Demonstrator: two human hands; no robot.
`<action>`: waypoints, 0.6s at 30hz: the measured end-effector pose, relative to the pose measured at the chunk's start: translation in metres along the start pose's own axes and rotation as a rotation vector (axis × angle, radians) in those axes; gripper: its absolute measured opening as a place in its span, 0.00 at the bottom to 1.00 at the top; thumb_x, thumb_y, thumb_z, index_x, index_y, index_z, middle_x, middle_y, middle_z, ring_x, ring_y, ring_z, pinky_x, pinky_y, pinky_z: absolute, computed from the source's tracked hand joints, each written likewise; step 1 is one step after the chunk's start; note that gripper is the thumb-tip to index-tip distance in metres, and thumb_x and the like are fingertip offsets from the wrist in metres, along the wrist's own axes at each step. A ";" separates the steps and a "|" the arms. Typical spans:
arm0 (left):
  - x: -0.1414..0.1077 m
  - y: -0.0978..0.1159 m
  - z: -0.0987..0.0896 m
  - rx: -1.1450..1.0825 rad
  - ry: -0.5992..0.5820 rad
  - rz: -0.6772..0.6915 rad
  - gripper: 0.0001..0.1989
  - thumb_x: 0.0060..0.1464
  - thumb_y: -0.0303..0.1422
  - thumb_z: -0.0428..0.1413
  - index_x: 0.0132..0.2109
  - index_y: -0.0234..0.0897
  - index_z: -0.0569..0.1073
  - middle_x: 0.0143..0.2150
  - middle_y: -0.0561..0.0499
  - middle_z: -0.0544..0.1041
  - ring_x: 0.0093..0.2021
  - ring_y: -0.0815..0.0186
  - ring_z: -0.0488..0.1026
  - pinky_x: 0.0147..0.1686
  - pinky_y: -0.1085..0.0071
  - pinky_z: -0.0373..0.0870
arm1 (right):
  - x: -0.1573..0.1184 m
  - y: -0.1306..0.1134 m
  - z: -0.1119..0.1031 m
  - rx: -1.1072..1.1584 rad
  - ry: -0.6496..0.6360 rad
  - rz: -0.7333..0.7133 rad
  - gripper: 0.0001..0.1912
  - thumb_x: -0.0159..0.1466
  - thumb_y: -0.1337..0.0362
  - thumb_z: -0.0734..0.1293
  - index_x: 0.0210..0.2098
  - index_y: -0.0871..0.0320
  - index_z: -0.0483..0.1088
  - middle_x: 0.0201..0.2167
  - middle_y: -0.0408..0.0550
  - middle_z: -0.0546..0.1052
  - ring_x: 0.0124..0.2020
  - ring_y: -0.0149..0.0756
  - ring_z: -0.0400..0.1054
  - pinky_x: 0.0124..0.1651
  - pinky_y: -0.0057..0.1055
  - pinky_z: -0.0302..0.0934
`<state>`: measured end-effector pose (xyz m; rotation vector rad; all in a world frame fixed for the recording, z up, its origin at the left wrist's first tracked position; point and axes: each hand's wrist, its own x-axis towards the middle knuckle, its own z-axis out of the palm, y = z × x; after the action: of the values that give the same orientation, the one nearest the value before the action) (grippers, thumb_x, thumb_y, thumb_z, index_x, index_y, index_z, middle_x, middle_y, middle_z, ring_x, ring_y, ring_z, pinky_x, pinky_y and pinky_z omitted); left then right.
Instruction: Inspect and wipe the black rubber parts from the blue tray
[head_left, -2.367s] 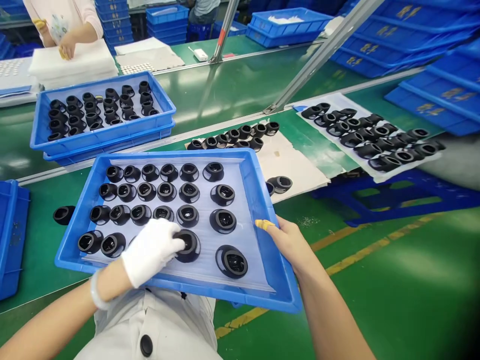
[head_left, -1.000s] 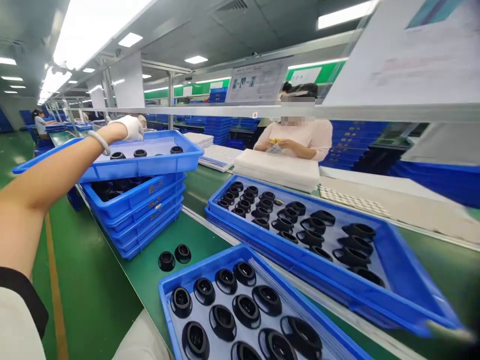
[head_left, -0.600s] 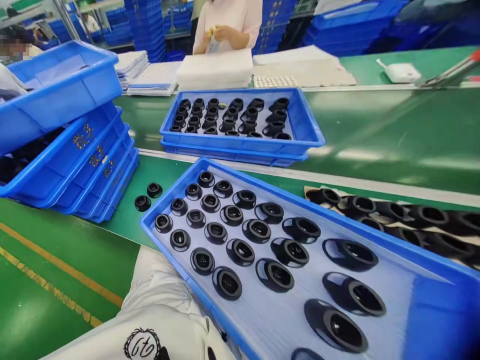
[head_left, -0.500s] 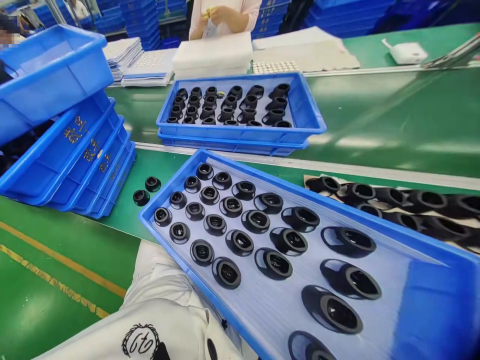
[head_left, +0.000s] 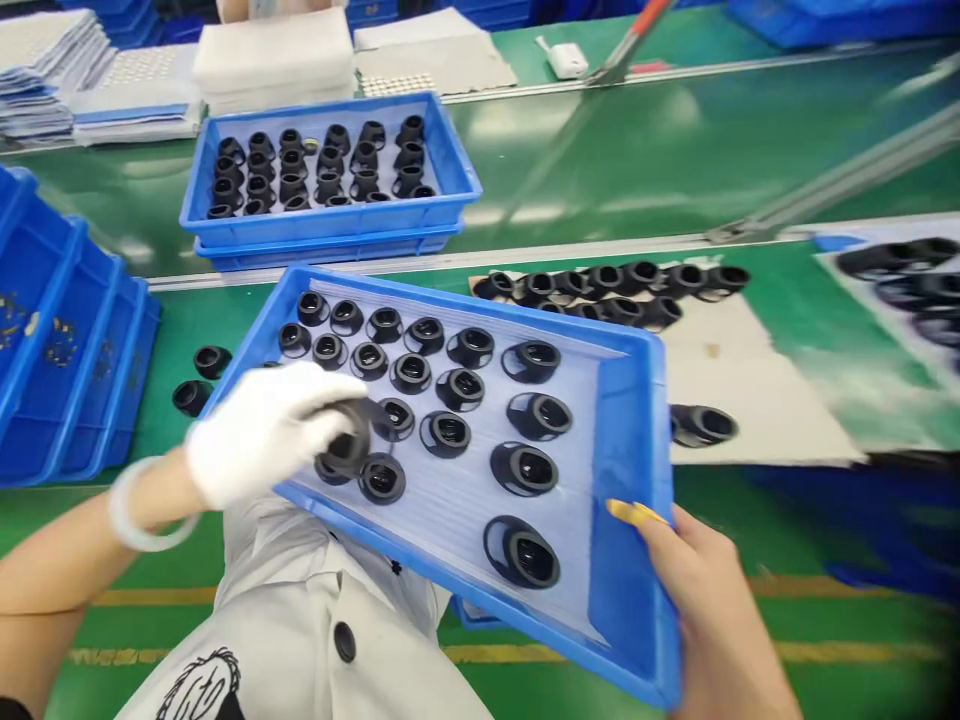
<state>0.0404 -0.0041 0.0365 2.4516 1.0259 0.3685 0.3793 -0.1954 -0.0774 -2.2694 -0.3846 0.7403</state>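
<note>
Fingers [head_left: 330, 395] of the white-gloved left hand [head_left: 262, 435] are closed around a black moulded cup [head_left: 346, 447], slightly blurred, just above a blue plastic tray [head_left: 630, 420] lined with clear film. The bare right hand [head_left: 720, 610], a yellow fingertip cover [head_left: 634, 513] on its thumb, grips the tray's right rim and holds it tilted. Rows of similar cups [head_left: 457, 390] sit in the tray. Two more cups [head_left: 212, 361] lie on the green counter [head_left: 169, 320] just beside the tray's left edge, near a stack of blue trays [head_left: 60, 370].
</note>
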 end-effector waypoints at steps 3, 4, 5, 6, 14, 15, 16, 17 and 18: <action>0.025 0.033 0.065 0.013 -0.348 0.085 0.15 0.55 0.30 0.52 0.49 0.42 0.75 0.42 0.49 0.78 0.41 0.61 0.76 0.43 0.65 0.72 | -0.002 0.000 -0.001 0.072 -0.021 0.027 0.18 0.40 0.57 0.66 0.28 0.61 0.72 0.21 0.50 0.75 0.22 0.43 0.68 0.23 0.33 0.63; 0.029 0.043 0.083 0.031 -0.433 0.114 0.15 0.56 0.30 0.51 0.49 0.42 0.75 0.41 0.48 0.78 0.40 0.60 0.76 0.41 0.65 0.72 | -0.002 0.000 -0.001 0.078 -0.020 0.021 0.18 0.40 0.56 0.66 0.28 0.61 0.72 0.21 0.49 0.75 0.22 0.42 0.68 0.23 0.32 0.62; 0.031 0.053 0.099 0.056 -0.495 0.138 0.14 0.56 0.31 0.51 0.47 0.41 0.75 0.40 0.48 0.78 0.39 0.59 0.76 0.39 0.64 0.73 | -0.002 0.001 -0.002 0.085 -0.021 0.014 0.18 0.40 0.56 0.65 0.27 0.61 0.72 0.20 0.48 0.75 0.22 0.41 0.67 0.23 0.32 0.62; 0.032 0.062 0.112 0.087 -0.540 0.157 0.13 0.56 0.30 0.50 0.46 0.40 0.75 0.39 0.46 0.78 0.39 0.58 0.77 0.37 0.64 0.73 | -0.002 0.002 -0.002 0.092 -0.021 0.007 0.17 0.40 0.56 0.65 0.26 0.61 0.72 0.20 0.47 0.74 0.21 0.40 0.67 0.23 0.31 0.62; 0.014 0.087 0.150 0.212 -0.649 0.155 0.09 0.57 0.31 0.51 0.42 0.32 0.72 0.36 0.41 0.76 0.37 0.54 0.76 0.34 0.61 0.72 | 0.002 0.013 -0.003 0.109 -0.025 -0.020 0.17 0.41 0.57 0.64 0.28 0.61 0.73 0.22 0.46 0.75 0.25 0.42 0.68 0.24 0.30 0.61; 0.012 0.083 0.149 0.197 -0.618 0.161 0.10 0.57 0.32 0.51 0.44 0.33 0.71 0.37 0.42 0.75 0.37 0.54 0.75 0.35 0.61 0.72 | 0.003 0.014 -0.003 0.108 -0.023 -0.023 0.17 0.41 0.58 0.64 0.27 0.61 0.73 0.22 0.46 0.75 0.24 0.42 0.67 0.23 0.30 0.61; 0.010 0.075 0.145 0.168 -0.573 0.176 0.11 0.58 0.34 0.51 0.45 0.35 0.71 0.38 0.43 0.76 0.39 0.55 0.75 0.36 0.61 0.72 | 0.004 0.016 -0.002 0.107 -0.021 -0.027 0.16 0.41 0.58 0.64 0.27 0.61 0.73 0.21 0.46 0.75 0.24 0.41 0.67 0.23 0.30 0.60; 0.009 0.065 0.139 0.130 -0.507 0.192 0.12 0.58 0.35 0.51 0.47 0.36 0.71 0.39 0.44 0.76 0.40 0.56 0.75 0.39 0.61 0.72 | 0.004 0.017 -0.001 0.107 -0.020 -0.031 0.16 0.41 0.58 0.63 0.26 0.61 0.72 0.20 0.45 0.74 0.22 0.40 0.66 0.22 0.29 0.59; 0.008 0.051 0.132 0.088 -0.422 0.202 0.13 0.59 0.36 0.50 0.49 0.38 0.71 0.42 0.45 0.76 0.42 0.57 0.74 0.42 0.61 0.72 | 0.004 0.018 0.000 0.105 -0.017 -0.037 0.15 0.41 0.58 0.63 0.25 0.61 0.72 0.19 0.45 0.73 0.21 0.38 0.64 0.21 0.29 0.58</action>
<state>0.1303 -0.0706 -0.0508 2.5634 0.6300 -0.1351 0.3837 -0.2065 -0.0916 -2.1532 -0.3850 0.7442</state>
